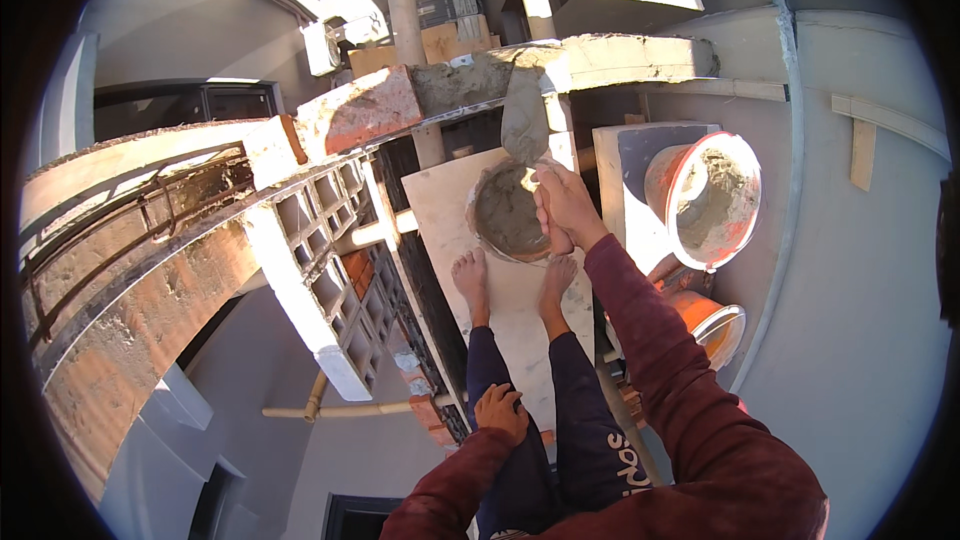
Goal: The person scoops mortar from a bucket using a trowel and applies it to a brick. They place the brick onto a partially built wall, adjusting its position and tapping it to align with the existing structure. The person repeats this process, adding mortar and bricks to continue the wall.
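My right hand [568, 205] is closed round the handle of a trowel [525, 115]. The trowel's blade is coated with grey mortar and reaches up to the top of a narrow wall. Along that top lies a bed of wet mortar [462, 87], with a reddish brick [362, 112] to its left. A bucket of grey mortar [503, 208] stands on the board just below the trowel, partly hidden by my right hand. My left hand [500, 412] rests on my left knee, holding nothing, its fingers spread and bent over the trouser leg.
My bare feet stand on a pale board [440, 200]. On the right, a large red-rimmed bucket [752, 202] holds mortar, with an orange bucket [697, 312] below it. Pale hollow blocks [318, 285] and a beam trough with exposed rebar [110, 215] lie left. Bamboo poles [375, 231] cross the scaffold.
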`<state>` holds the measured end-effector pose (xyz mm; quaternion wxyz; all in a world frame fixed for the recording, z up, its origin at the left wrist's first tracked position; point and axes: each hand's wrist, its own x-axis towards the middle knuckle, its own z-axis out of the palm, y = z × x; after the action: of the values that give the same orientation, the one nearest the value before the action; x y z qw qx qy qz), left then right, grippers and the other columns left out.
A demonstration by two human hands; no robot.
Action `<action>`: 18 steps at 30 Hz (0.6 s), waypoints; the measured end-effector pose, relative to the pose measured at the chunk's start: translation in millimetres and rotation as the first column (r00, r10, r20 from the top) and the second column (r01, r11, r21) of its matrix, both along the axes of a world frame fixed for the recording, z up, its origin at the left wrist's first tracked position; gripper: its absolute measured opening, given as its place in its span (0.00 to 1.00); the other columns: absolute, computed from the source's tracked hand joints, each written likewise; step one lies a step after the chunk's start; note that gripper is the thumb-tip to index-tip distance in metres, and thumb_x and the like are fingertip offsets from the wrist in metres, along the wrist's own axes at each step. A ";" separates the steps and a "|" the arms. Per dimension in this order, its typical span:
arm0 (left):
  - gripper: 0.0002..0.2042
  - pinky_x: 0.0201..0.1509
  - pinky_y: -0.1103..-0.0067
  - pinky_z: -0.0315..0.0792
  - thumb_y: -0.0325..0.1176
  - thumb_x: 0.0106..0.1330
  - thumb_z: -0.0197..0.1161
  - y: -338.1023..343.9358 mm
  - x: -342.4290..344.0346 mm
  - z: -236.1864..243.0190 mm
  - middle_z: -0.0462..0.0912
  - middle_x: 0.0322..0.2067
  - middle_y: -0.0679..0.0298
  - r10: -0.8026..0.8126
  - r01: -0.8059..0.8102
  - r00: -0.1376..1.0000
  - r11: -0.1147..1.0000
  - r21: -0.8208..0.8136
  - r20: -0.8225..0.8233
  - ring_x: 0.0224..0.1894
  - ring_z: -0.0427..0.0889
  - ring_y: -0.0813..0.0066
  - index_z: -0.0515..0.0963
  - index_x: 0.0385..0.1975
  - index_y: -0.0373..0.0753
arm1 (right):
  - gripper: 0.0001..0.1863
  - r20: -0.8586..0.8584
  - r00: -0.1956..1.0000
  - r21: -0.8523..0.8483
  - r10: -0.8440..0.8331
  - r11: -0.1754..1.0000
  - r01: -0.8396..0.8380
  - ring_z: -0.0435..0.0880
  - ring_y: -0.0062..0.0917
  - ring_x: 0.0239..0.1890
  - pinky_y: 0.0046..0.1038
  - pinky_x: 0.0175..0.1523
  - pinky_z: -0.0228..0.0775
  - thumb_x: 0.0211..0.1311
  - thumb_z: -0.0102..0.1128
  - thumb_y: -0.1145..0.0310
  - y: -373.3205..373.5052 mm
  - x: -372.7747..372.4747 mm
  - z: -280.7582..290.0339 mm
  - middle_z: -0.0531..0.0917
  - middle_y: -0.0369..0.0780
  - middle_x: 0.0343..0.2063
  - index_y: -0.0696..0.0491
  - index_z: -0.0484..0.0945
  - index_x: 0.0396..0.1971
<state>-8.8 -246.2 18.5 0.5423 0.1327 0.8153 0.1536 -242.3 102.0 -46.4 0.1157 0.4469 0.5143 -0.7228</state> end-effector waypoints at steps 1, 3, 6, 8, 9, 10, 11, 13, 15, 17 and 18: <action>0.17 0.73 0.59 0.57 0.39 0.60 0.62 -0.3 -0.6 -0.6 0.76 0.61 0.59 -0.007 0.007 1.000 1.000 0.001 0.013 0.70 0.66 0.53 0.84 0.49 0.48 | 0.17 0.001 1.000 -0.012 -0.016 1.000 0.016 0.71 0.20 0.13 0.26 0.16 0.67 0.75 0.50 0.58 -6.5 -7.1 -1.2 0.73 0.36 0.20 0.58 0.72 0.37; 0.16 0.73 0.59 0.57 0.39 0.59 0.62 -0.1 -1.6 -0.7 0.77 0.61 0.60 0.000 0.000 1.000 1.000 0.009 0.007 0.70 0.66 0.54 0.84 0.48 0.49 | 0.16 0.003 0.999 -0.030 -0.049 0.998 0.049 0.71 0.20 0.13 0.26 0.16 0.67 0.75 0.50 0.57 -16.3 -18.8 -0.7 0.73 0.36 0.19 0.58 0.73 0.37; 0.15 0.73 0.59 0.57 0.38 0.59 0.63 -1.4 -2.1 -1.5 0.77 0.60 0.60 0.012 -0.012 1.000 1.000 0.020 -0.001 0.69 0.67 0.54 0.85 0.46 0.49 | 0.16 -0.024 1.000 0.166 0.010 0.986 -0.006 0.72 0.19 0.13 0.25 0.16 0.65 0.75 0.49 0.58 -29.8 -15.8 17.5 0.73 0.35 0.19 0.56 0.73 0.36; 0.15 0.72 0.59 0.57 0.38 0.58 0.63 -2.6 -1.9 -1.7 0.78 0.60 0.60 0.024 -0.024 1.000 0.999 0.021 -0.006 0.69 0.67 0.54 0.86 0.45 0.49 | 0.15 -0.085 0.988 0.332 0.129 0.938 -0.094 0.72 0.18 0.13 0.25 0.16 0.64 0.75 0.49 0.59 -39.2 2.6 28.9 0.73 0.35 0.18 0.56 0.72 0.34; 0.14 0.72 0.59 0.58 0.38 0.58 0.63 -1.9 -2.7 -0.6 0.78 0.60 0.60 0.030 -0.030 1.000 0.999 0.024 -0.008 0.69 0.67 0.55 0.86 0.45 0.49 | 0.15 -0.122 0.968 0.437 0.219 0.888 -0.145 0.72 0.18 0.13 0.25 0.16 0.64 0.75 0.49 0.60 -40.3 20.4 33.3 0.73 0.35 0.17 0.56 0.72 0.32; 0.14 0.72 0.59 0.58 0.37 0.58 0.63 -0.8 -2.8 -0.1 0.78 0.60 0.61 0.039 -0.039 0.999 0.999 0.023 -0.011 0.69 0.67 0.55 0.86 0.44 0.49 | 0.15 -0.150 0.938 0.536 0.313 0.823 -0.189 0.72 0.18 0.12 0.25 0.16 0.64 0.75 0.49 0.60 -40.1 36.1 34.7 0.72 0.35 0.17 0.56 0.72 0.30; 0.14 0.72 0.59 0.58 0.37 0.58 0.63 -0.3 -3.8 -0.4 0.78 0.60 0.61 0.043 -0.042 0.999 0.999 0.025 -0.016 0.69 0.67 0.55 0.86 0.44 0.49 | 0.16 -0.093 0.927 0.534 0.362 0.804 -0.261 0.72 0.18 0.12 0.26 0.16 0.64 0.75 0.49 0.60 -38.6 53.3 28.9 0.72 0.36 0.17 0.55 0.71 0.29; 0.14 0.72 0.59 0.58 0.37 0.58 0.63 -2.1 -4.1 -1.2 0.78 0.60 0.61 0.039 -0.038 0.999 0.999 0.032 -0.018 0.69 0.67 0.55 0.86 0.44 0.49 | 0.16 0.029 0.894 0.517 0.446 0.759 -0.396 0.71 0.18 0.12 0.26 0.16 0.64 0.75 0.49 0.61 -36.3 84.2 11.9 0.72 0.36 0.16 0.55 0.70 0.28; 0.14 0.72 0.59 0.58 0.37 0.58 0.63 -2.0 -5.1 -1.6 0.78 0.60 0.61 0.030 -0.030 1.000 0.999 0.021 -0.006 0.69 0.67 0.55 0.86 0.44 0.49 | 0.17 0.098 0.965 0.370 0.243 0.892 -0.262 0.74 0.22 0.13 0.27 0.17 0.64 0.74 0.51 0.57 -31.5 72.7 -0.9 0.76 0.38 0.20 0.56 0.70 0.30; 0.14 0.72 0.59 0.58 0.37 0.58 0.63 -1.7 -6.6 -4.2 0.78 0.59 0.61 0.029 -0.029 1.000 0.999 0.024 0.000 0.69 0.67 0.55 0.86 0.44 0.50 | 0.18 0.130 0.989 0.258 0.072 0.961 -0.103 0.75 0.23 0.14 0.27 0.17 0.65 0.73 0.52 0.56 -25.1 43.5 -13.7 0.76 0.38 0.20 0.56 0.71 0.31; 0.14 0.72 0.59 0.58 0.37 0.58 0.63 -2.6 -6.7 -3.3 0.78 0.59 0.61 0.033 -0.033 0.999 0.999 0.029 0.002 0.69 0.67 0.55 0.86 0.44 0.50 | 0.18 0.119 0.993 0.213 0.003 0.977 -0.029 0.74 0.22 0.14 0.27 0.16 0.65 0.73 0.51 0.55 -24.8 24.4 -12.9 0.75 0.38 0.19 0.56 0.71 0.32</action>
<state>-15.5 -248.8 15.2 0.5384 0.1268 0.8146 0.1744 -217.9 77.2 -59.3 0.1029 0.4946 0.5852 -0.6343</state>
